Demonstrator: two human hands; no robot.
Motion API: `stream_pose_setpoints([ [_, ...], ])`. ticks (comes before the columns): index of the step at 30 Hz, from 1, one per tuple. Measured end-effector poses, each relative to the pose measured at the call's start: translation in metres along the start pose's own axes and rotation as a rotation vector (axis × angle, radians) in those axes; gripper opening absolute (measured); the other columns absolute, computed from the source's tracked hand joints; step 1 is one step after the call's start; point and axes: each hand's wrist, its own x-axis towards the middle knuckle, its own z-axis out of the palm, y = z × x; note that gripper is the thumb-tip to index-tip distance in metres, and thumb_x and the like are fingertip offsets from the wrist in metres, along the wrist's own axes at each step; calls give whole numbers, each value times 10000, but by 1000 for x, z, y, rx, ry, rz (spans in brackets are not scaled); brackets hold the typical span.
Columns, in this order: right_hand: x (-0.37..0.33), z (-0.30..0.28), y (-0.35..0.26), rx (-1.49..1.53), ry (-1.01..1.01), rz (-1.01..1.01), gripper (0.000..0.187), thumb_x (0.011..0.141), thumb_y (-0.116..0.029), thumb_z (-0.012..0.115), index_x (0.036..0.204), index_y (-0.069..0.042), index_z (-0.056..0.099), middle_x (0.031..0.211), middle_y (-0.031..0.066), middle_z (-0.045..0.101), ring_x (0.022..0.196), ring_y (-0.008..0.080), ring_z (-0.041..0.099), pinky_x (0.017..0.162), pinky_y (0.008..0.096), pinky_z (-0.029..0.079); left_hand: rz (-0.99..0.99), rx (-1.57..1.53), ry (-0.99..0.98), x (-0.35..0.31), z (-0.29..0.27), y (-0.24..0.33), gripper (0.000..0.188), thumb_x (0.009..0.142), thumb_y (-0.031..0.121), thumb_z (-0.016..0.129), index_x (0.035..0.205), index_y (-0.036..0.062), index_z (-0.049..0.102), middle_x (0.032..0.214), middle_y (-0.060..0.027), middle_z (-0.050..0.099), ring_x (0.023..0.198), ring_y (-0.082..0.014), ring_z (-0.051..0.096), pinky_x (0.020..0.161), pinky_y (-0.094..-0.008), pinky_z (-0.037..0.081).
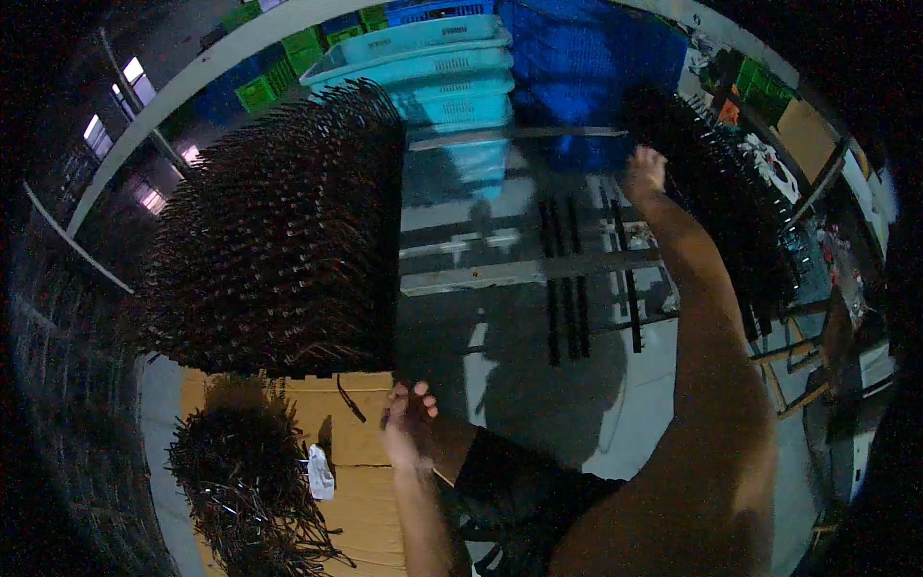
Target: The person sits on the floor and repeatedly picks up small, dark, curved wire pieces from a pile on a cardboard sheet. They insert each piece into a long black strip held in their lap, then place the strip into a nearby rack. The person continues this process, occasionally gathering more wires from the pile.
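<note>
My left hand [409,423] is above the near edge of a cardboard sheet [365,510], its fingers curled in. Whatever may be in them is too dark to make out. My right arm stretches far forward, and the right hand [647,175] is beside a dark stack of long bristly strips [731,202]. Blur hides whether its fingers grip one. Several thin black strips [567,288] lie lengthwise on a glossy grey tabletop [452,337]. To the left rises a big heap of dark, thin, bristle-like pieces [279,231], packed in rows.
A loose bundle of dark thin pieces [250,471] lies on the cardboard, near a crumpled white scrap [320,473]. Stacked turquoise crates [452,67] and a blue covered stack [596,77] stand beyond the table. Wooden frame pieces [793,365] are at the right.
</note>
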Motion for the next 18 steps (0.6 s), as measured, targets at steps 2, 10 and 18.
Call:
stream_pose_setpoints([
  [2, -9, 43, 14, -259, 64, 4, 342, 852, -220, 574, 1177, -112, 591, 1302, 130, 377, 1186, 331, 342, 899, 462, 334, -36, 33, 55, -10, -1, -10, 228, 920, 222, 532, 1071, 51, 523, 952, -103, 618, 758, -183, 570, 632, -268, 501],
  [10, -27, 25, 28, -53, 107, -18, 245, 840, -243, 607, 1040, -109, 655, 1164, 124, 528, 1111, 324, 451, 862, 442, 417, -149, -77, 3, -52, -30, -27, 183, 889, 156, 566, 1043, 62, 535, 949, -129, 618, 765, -209, 572, 673, -312, 500],
  [18, -2, -5, 49, 693, 139, 142, 253, 862, -276, 580, 970, -55, 640, 999, 130, 654, 899, 311, 622, 762, 416, 499, -139, 36, 107, -94, -27, -33, 230, 888, 162, 596, 1048, -1, 570, 919, -121, 653, 776, -187, 596, 700, -293, 486],
])
